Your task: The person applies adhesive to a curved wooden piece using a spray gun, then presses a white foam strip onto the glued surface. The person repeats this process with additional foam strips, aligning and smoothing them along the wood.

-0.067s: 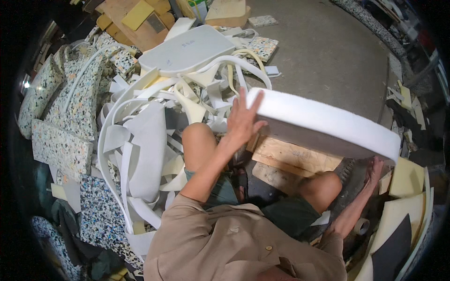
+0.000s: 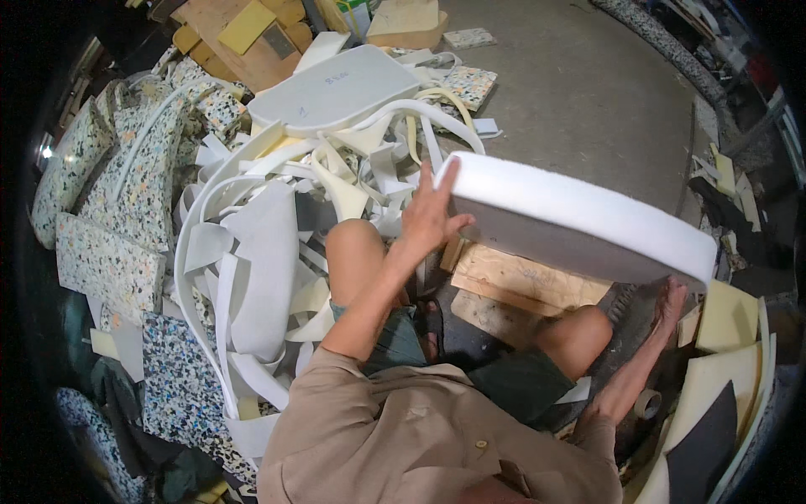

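Speckled foam slabs (image 2: 109,265) lie left, pale yellow foam (image 2: 729,321) right.

The left grip (image 2: 430,217) and right grip (image 2: 670,304) are holding a tilted white pad (image 2: 579,220) right of the middle. Foam scraps (image 2: 264,269) are lying at the left, under a gray pad (image 2: 332,88).

Black fisheye corners, brightly lit foam (image 2: 579,204)

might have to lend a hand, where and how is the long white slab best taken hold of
Probably at both short ends, coming from left and right, where the left hand and right hand are. The white slab is long and thick, held at a tilt, so gripping one end alone would likely let the other drop.
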`<state>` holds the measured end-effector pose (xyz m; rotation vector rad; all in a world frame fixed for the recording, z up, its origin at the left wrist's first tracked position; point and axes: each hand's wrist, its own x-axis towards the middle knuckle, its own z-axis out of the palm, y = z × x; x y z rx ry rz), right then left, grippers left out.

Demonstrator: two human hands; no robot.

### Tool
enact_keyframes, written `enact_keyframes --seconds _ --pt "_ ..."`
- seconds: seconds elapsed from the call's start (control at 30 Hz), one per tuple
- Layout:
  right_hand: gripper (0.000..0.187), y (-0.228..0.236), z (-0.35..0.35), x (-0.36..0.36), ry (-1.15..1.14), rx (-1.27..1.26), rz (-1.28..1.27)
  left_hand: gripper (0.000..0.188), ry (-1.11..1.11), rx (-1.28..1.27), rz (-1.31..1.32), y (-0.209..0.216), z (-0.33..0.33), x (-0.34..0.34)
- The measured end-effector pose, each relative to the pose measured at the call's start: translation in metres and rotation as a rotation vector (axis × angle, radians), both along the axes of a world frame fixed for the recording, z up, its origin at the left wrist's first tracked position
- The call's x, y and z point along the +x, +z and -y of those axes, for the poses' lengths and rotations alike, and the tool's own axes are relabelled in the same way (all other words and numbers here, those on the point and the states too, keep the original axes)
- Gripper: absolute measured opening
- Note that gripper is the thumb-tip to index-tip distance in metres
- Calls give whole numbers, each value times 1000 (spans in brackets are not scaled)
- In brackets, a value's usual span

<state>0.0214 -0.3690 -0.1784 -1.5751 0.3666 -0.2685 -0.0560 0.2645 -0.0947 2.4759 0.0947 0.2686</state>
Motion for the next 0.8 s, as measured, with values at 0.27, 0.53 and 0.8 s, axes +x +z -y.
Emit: enact_keyframes --seconds 0.27,0.53,0.8 --pt "48 153 -158 -4 215 -351 349 95 -11 -458 204 -41 -67 46" --pt "46 356 -285 -33 150 -996 491 83 237 -1010 9 -78 -17 12" --pt "84 364 -355 -49 495 -1511 130 107 -51 -1070 -393 -103 84 -22"
